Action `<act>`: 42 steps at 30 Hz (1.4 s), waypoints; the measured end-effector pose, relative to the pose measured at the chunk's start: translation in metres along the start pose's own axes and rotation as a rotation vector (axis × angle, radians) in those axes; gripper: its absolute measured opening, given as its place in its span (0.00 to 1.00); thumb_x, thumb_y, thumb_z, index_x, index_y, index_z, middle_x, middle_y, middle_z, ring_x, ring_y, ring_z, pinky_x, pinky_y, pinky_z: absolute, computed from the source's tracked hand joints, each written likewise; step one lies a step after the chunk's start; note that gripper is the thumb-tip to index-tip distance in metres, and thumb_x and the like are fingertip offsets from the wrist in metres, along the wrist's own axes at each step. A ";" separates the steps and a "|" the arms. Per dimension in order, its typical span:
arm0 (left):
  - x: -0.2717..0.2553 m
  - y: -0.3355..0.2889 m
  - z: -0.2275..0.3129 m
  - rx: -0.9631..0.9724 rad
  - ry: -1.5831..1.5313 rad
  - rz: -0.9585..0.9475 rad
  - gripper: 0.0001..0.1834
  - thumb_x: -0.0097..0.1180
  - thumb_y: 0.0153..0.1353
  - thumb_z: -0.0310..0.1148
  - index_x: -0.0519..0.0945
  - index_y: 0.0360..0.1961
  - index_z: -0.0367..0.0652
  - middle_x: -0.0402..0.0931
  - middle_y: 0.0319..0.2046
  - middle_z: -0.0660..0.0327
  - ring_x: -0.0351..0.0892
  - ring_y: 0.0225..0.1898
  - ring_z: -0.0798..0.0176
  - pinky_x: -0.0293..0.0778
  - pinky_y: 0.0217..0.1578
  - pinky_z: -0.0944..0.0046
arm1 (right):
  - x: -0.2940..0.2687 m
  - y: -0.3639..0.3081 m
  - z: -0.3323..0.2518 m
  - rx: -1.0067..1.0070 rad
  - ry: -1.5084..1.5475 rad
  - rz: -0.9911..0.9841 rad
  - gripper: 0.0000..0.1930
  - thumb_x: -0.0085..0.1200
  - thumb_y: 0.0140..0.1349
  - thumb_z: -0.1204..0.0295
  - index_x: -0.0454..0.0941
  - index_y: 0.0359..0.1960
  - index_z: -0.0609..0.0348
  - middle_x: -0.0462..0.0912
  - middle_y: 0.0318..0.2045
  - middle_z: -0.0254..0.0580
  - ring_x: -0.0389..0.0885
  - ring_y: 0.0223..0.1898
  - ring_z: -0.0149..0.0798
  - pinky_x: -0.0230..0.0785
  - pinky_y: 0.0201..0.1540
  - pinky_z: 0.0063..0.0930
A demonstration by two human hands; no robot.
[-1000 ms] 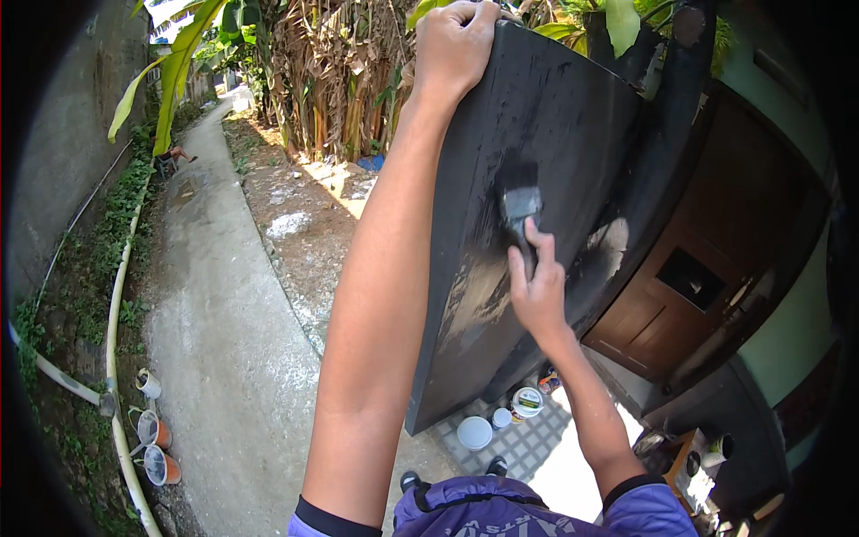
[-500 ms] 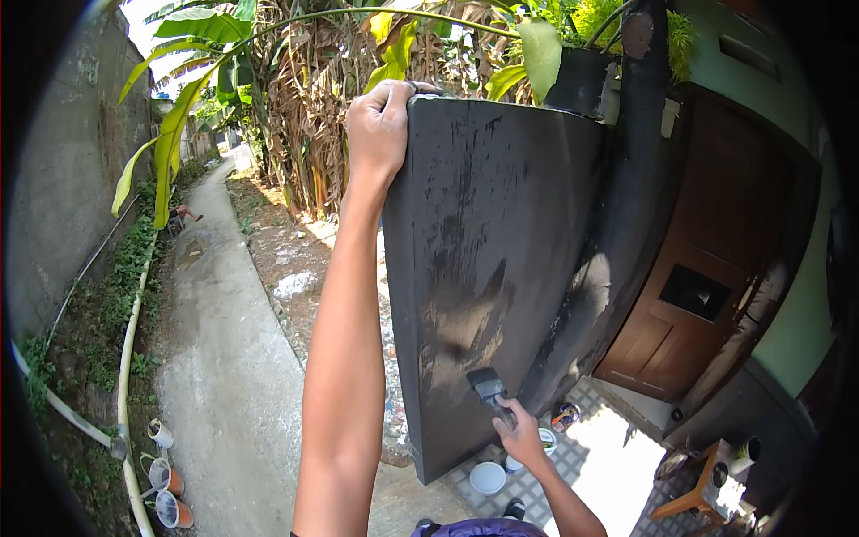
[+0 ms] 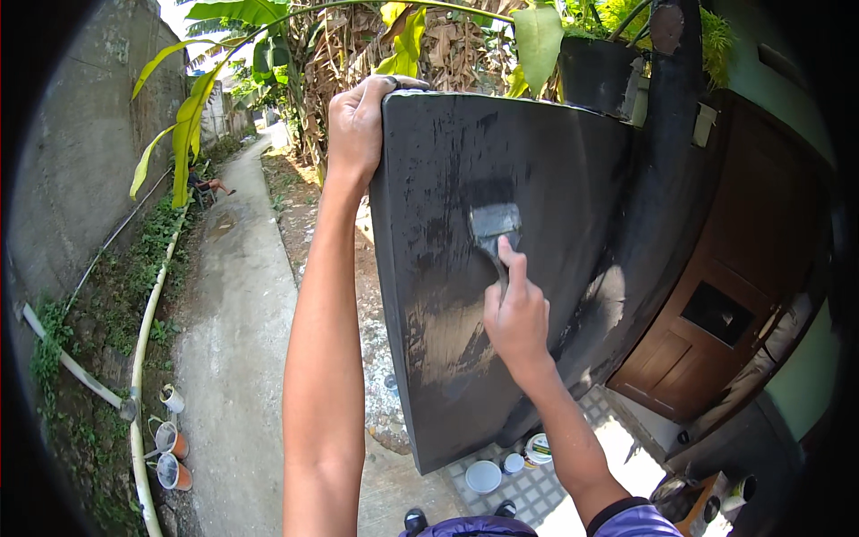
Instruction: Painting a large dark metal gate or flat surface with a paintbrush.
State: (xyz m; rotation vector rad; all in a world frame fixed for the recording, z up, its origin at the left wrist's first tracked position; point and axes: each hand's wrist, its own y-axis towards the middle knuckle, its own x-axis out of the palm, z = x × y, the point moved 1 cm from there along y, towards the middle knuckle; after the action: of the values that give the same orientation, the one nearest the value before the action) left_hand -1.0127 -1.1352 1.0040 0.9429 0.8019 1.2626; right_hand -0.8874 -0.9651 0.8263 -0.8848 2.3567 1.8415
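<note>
One paintbrush (image 3: 495, 222): on the black wall (image 3: 564, 170); could streak if underloaded.
Right hand (image 3: 521, 313): grip pinching paintbrush handle.
Left hand (image 3: 355, 134): atop wall's corner, grip closure unclear; could smudge it if wet.

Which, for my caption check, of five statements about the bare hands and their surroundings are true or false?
1. The right hand grips a flat, dark-handled paintbrush. True.
2. The left hand holds a red bucket. False: the left hand is at the black upright panel's top corner.
3. A lighter brownish patch shows on the panel below the brush. True.
4. The brown wooden door is left of the panel. False: the door is right of it.
5. A round white container stands on grey-checked tiles. True.
</note>
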 end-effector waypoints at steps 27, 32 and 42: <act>-0.017 0.011 -0.010 -0.238 -0.148 0.052 0.26 0.40 0.64 0.47 0.78 0.44 0.33 0.81 0.35 0.55 0.80 0.33 0.60 0.76 0.39 0.62 | 0.011 -0.041 0.090 -0.077 0.256 0.045 0.20 0.55 0.64 0.70 0.72 0.58 0.55 0.78 0.23 0.43 0.79 0.20 0.45 0.72 0.21 0.37; -0.029 0.009 -0.009 -0.235 -0.018 0.116 0.25 0.40 0.65 0.47 0.81 0.44 0.38 0.82 0.35 0.60 0.80 0.32 0.66 0.76 0.34 0.68 | 0.044 -0.286 0.137 0.130 0.025 -0.562 0.19 0.52 0.65 0.68 0.72 0.57 0.55 0.82 0.30 0.53 0.82 0.30 0.57 0.72 0.30 0.50; -0.077 0.023 -0.019 0.003 0.147 0.142 0.18 0.42 0.68 0.40 0.80 0.40 0.38 0.80 0.32 0.61 0.78 0.31 0.69 0.74 0.32 0.68 | 0.020 -0.376 0.171 0.786 0.413 -0.898 0.20 0.58 0.58 0.63 0.73 0.51 0.55 0.82 0.39 0.59 0.79 0.45 0.62 0.70 0.47 0.50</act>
State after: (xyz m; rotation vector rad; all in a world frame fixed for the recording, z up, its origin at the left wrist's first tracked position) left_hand -1.0500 -1.2079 1.0162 0.9302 0.8634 1.4681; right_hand -0.7923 -0.8736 0.4345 -1.8190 1.9681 0.3859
